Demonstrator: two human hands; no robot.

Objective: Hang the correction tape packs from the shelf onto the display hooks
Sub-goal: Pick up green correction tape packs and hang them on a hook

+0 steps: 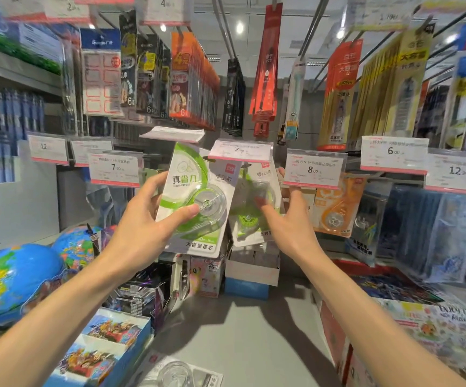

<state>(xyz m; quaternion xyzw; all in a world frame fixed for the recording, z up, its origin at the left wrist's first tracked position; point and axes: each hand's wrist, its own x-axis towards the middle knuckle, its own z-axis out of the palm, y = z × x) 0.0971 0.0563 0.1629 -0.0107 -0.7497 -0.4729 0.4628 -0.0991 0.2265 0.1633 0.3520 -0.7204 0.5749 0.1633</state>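
We hold a correction tape pack (195,199) up in our left hand (145,227): a stiff white card with a green arc and a clear moulded blister bulging over the round dispenser. The thumb presses across the blister and the fingers wrap behind the card's left edge, so the hand is closed firmly on it. The pack tilts a little to the right, its top just under the pink-edged price tag (240,149) marked 7.

Our right hand (285,219) reaches to a second green pack (254,208) hanging just beside the first. The fingers are spread and half curled, thumb on the front of its blister and fingertips past its right edge; motion blur keeps us from telling whether it truly grips. An orange pack (338,208) of the same rounded shape hangs further right, under the tag marked 8.

Above, flat glossy cards hang in dense rows from long metal hooks (223,26).

Below lies the smooth grey shelf (240,331). At its back stands an open white-and-blue carton (250,272), its contents too dim to make out. On the left, an open blue cardboard tray (100,347) holds flat packets with bright cartoon prints, and two glossy globes (17,277) sit beside it. Another clear blister pack (176,372) lies flat at the shelf's near edge
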